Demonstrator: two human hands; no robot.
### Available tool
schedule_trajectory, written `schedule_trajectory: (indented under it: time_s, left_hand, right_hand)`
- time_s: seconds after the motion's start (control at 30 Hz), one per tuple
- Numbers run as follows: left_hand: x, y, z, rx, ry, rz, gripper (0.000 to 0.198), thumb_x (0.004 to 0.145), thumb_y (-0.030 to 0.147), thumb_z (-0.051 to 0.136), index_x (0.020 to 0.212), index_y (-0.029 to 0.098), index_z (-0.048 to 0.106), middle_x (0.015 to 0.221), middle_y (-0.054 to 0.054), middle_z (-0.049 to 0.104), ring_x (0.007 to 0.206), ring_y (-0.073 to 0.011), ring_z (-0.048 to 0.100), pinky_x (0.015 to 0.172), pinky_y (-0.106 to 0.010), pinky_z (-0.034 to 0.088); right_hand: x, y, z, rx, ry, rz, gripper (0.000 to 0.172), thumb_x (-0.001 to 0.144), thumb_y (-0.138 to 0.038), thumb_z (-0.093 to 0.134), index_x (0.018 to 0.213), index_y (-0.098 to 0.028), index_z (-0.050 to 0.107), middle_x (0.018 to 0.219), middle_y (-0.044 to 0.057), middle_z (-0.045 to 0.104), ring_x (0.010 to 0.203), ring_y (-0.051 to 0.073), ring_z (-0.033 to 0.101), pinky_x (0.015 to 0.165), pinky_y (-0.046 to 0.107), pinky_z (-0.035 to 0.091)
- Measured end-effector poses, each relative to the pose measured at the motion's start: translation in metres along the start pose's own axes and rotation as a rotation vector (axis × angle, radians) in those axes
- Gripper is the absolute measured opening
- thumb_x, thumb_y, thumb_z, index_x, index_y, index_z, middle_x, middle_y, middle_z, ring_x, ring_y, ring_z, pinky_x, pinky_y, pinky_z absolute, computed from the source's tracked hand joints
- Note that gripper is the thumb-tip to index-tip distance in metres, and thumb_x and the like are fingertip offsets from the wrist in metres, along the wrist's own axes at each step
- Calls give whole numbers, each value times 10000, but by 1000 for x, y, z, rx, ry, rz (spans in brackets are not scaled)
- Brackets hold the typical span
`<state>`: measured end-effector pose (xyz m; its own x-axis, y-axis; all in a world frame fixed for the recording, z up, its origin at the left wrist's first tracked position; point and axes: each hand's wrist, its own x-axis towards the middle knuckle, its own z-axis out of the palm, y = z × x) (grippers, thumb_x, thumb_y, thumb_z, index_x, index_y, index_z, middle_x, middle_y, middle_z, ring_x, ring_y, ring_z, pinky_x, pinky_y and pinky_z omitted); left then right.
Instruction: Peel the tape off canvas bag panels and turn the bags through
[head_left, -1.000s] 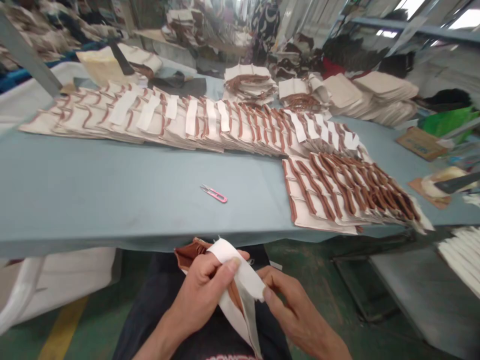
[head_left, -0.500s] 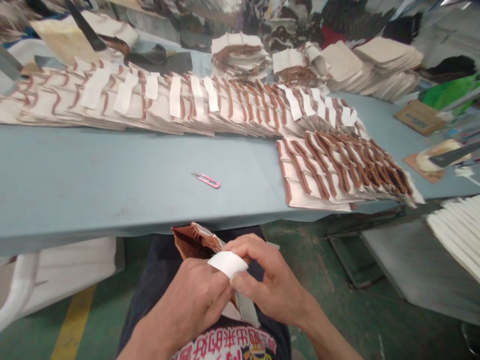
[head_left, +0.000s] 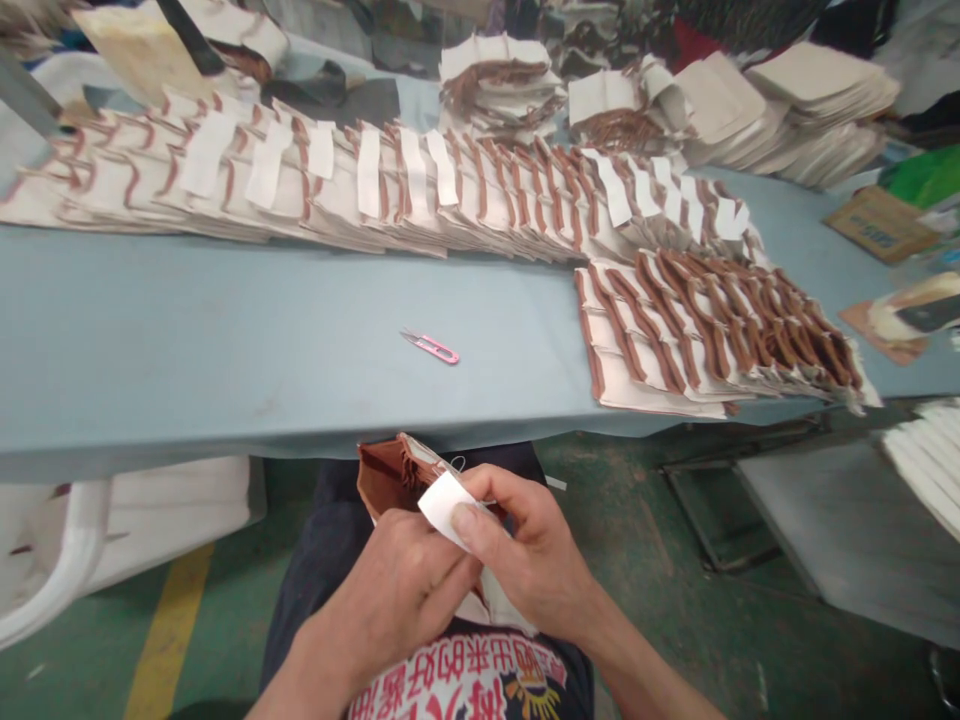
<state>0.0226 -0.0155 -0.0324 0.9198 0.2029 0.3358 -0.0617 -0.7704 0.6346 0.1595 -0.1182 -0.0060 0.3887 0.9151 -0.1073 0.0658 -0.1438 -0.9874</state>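
Note:
A sewn fabric piece [head_left: 385, 472], brown inside and cream outside, lies in my lap, its upper end standing open. My left hand [head_left: 401, 575] is closed over the piece, knuckles up, with its fingertips hidden. Thumb and forefinger of my right hand [head_left: 517, 545] pinch a white paper-like strip [head_left: 445, 502] right beside the left knuckles. A thin loop of thread shows above the right forefinger. Both hands nearly touch, just in front of the table edge.
Pink thread snips [head_left: 430, 347] lie on the blue-grey tabletop [head_left: 225, 330]. A long row of cream and brown pieces [head_left: 480, 190], some topped with white strips, runs behind. Another overlapping stack [head_left: 712, 330] sits at right. A white plastic chair [head_left: 165, 520] stands below left.
The white strip has tilted and its curve has flattened, with the right thumb now further over it. The view has shifted slightly, moving the table and its contents rightward and up.

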Motion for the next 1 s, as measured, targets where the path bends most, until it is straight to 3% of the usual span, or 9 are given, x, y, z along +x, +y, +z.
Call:
schedule_trajectory:
  time_s: [0.23, 0.47, 0.57, 0.7, 0.9, 1.0]
  left_hand:
    - [-6, 2, -2, -168, -22, -160, 403, 1059, 149, 461, 689, 176, 617, 628, -15, 712, 533, -144, 664, 556, -264, 392]
    - [-20, -1, -3, -371, -42, -461, 235, 1063, 278, 542, 906, 188, 692, 645, 30, 707, 518, -121, 633, 547, -220, 422]
    - [-23, -5, -4, -423, 65, -568, 254, 1035, 361, 580, 1019, 182, 760, 647, 24, 702, 510, -133, 594, 513, -221, 416]
    - [-13, -4, -8, -547, 255, -654, 295, 959, 416, 667, 1033, 173, 816, 829, -48, 787, 703, -200, 695, 623, -253, 507]
    - [-3, 1, -5, -748, 250, -697, 305, 922, 432, 726, 1024, 163, 829, 906, -74, 807, 752, -197, 681, 665, -252, 521]
    - [-7, 1, -2, -805, 245, -686, 336, 909, 450, 748, 1075, 168, 821, 896, -64, 790, 753, -190, 681, 672, -245, 536]
  right_hand:
    - [3, 2, 13, 83, 12, 25, 234, 973, -378, 624, 861, -179, 676, 742, -10, 627, 659, 129, 532, 635, 255, 436]
    - [3, 3, 7, 199, 97, -32, 290, 1020, -417, 616, 846, -190, 666, 722, -14, 612, 630, 114, 494, 577, 232, 401]
    - [3, 3, 0, 193, 51, -15, 286, 1018, -414, 635, 864, -181, 699, 644, -41, 556, 563, 94, 437, 526, 222, 345]
    - [1, 9, 0, 196, -30, 38, 281, 1017, -432, 651, 920, -174, 703, 645, -43, 554, 571, 91, 442, 530, 216, 336]
    - [-3, 19, 9, 370, -22, 166, 338, 983, -518, 713, 1065, -209, 604, 701, -61, 562, 561, 83, 438, 514, 192, 334]
    - [-4, 22, 8, 419, -21, 184, 388, 963, -562, 732, 1026, -216, 569, 722, -51, 597, 563, 83, 450, 517, 192, 348]
